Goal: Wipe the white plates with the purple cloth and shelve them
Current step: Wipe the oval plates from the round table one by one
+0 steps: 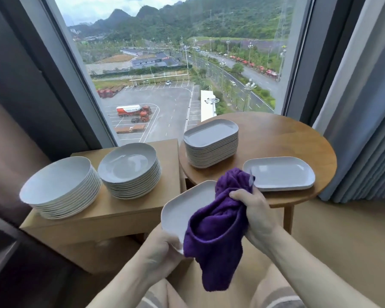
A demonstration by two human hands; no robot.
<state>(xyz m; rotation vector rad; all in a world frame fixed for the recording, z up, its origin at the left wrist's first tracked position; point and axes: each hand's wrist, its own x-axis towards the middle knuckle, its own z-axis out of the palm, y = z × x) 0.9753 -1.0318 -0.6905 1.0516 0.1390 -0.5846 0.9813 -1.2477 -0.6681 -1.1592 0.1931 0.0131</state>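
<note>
My left hand point(165, 245) grips the near edge of a white oblong plate point(185, 207), held tilted above my lap. My right hand point(253, 212) clutches the purple cloth point(213, 236), which is bunched over the plate's right half and hangs down below it. A tall stack of white oblong plates point(211, 141) stands on the round wooden table point(287, 136). A low stack of two or three oblong plates point(280, 174) lies to its right on the same table.
Two stacks of round white plates point(60, 187) point(129, 170) sit on a low wooden cabinet point(111, 214) to the left. A large window rises behind. A grey curtain point(365, 121) hangs at the right, and a dark panel stands at the left.
</note>
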